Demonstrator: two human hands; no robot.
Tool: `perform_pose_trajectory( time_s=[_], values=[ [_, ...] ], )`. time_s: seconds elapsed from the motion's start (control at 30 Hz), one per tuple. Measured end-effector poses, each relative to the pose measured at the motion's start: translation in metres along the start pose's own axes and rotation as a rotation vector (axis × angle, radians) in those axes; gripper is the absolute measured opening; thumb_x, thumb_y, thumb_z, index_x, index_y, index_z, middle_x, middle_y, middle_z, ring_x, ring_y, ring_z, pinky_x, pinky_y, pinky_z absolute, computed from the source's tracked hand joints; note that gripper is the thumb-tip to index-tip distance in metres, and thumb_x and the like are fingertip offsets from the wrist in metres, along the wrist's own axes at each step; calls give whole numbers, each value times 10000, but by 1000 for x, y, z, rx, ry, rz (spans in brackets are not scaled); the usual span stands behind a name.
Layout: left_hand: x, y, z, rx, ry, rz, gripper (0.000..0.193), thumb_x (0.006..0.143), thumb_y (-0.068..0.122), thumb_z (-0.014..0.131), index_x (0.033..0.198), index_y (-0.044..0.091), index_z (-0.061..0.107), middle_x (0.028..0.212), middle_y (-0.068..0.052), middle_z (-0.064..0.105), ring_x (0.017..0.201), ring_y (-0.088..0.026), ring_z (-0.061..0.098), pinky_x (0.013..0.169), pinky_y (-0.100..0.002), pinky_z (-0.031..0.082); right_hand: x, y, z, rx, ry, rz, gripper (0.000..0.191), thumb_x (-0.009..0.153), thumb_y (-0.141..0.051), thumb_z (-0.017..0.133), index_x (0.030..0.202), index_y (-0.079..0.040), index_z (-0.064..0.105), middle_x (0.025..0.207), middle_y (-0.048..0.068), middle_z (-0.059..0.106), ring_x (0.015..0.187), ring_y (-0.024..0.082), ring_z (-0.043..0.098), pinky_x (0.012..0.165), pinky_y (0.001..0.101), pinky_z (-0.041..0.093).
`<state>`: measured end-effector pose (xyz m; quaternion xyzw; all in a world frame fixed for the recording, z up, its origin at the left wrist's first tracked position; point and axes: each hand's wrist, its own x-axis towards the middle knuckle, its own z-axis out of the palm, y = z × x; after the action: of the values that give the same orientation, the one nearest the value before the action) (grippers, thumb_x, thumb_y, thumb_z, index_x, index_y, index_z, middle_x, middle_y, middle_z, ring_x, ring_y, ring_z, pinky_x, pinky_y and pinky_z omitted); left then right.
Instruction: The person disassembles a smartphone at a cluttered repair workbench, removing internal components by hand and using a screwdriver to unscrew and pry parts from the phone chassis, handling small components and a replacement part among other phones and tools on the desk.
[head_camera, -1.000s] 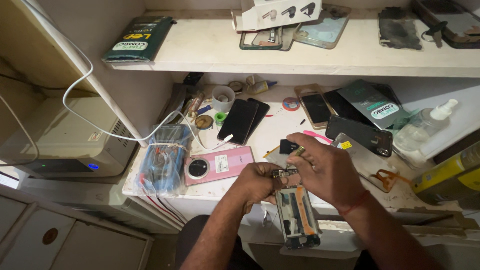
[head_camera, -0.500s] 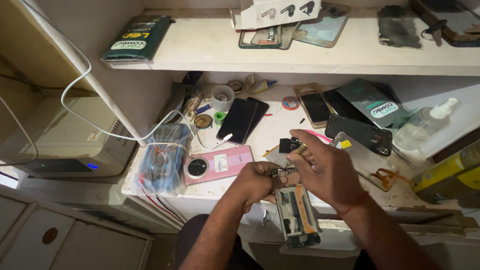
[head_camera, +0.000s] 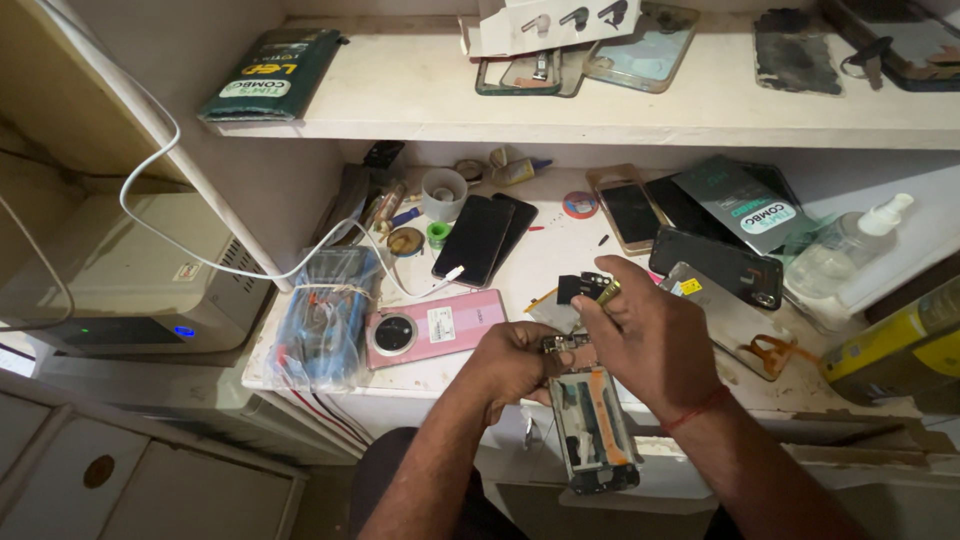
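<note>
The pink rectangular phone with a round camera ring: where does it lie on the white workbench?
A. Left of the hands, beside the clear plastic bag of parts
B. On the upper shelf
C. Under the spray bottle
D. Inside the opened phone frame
A: the pink rectangular phone lies flat on the workbench, left of the left hand, beside the clear plastic bag.
</note>
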<state>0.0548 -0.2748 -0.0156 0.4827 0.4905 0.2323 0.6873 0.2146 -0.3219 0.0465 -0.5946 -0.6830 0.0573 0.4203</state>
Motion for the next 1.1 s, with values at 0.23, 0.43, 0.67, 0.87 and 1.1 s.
perform_pose_trajectory(
  time_s=[0.23,0.43,0.67,0.87,1.1],
  values=[
    [-3,4,0,5,7,-25,279,880,89,750,1132,-26,722,870,-134,760,663,-143,701,542,-250,593,2,-2,1,-67,-31,96,514,856,-178,787,1312,-1,629,707,151,752,615,205,759,556,333,575],
    [-1,2,1,-7,3,-24,272,875,78,748,1128,-18,724,885,-129,763,685,-150,717,557,-254,612,1,3,-3,127,-81,37,581,872,-97,721,1421,-10,553,820,146,790,718,168,785,654,316,597],
    [4,-4,0,-17,-2,6,276,875,95,763,1126,-16,734,884,-121,763,670,-143,700,550,-259,598,1,13,-7,438,-324,-38,666,947,-19,563,1575,-27,343,1205,175,735,1098,191,730,854,293,574],
    [6,-5,-1,-18,-10,4,282,877,101,760,1134,-11,729,893,-115,766,689,-146,707,559,-263,606,-1,15,-3,308,-168,-67,609,955,-40,637,1525,-12,425,1212,222,635,1001,186,687,823,286,601],
    [7,-7,-2,-52,-6,-1,273,879,104,746,1126,-13,726,885,-108,774,684,-142,725,559,-266,612,-1,22,2,519,-173,-20,569,959,7,602,1512,0,466,1130,157,736,1030,148,707,892,274,576]
  ],
)
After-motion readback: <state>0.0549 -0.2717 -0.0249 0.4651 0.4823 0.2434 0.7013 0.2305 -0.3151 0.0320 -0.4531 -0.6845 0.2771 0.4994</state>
